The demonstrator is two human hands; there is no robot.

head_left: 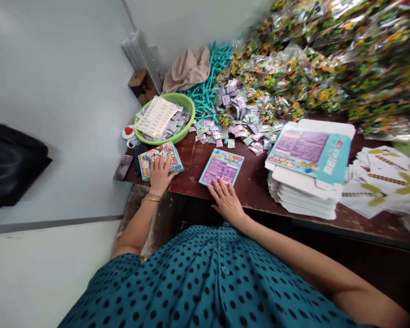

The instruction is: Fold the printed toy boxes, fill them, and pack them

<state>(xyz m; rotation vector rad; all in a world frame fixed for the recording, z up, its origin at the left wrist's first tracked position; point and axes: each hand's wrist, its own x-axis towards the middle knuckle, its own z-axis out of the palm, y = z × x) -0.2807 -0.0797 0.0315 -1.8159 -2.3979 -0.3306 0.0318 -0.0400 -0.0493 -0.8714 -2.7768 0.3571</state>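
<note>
My left hand rests with fingers spread on the near edge of a colourful printed box at the table's left end. My right hand lies flat at the table's front edge, its fingertips touching the near edge of a flat teal and purple packet. Neither hand has closed around anything. A gold bangle sits on my left wrist.
A green bowl holds small sachets and a sticker sheet. Loose sachets, teal plastic sticks, a beige cloth and heaps of clear toy bags fill the back. Stacked flat cartons and printed cards lie right. A phone lies far left.
</note>
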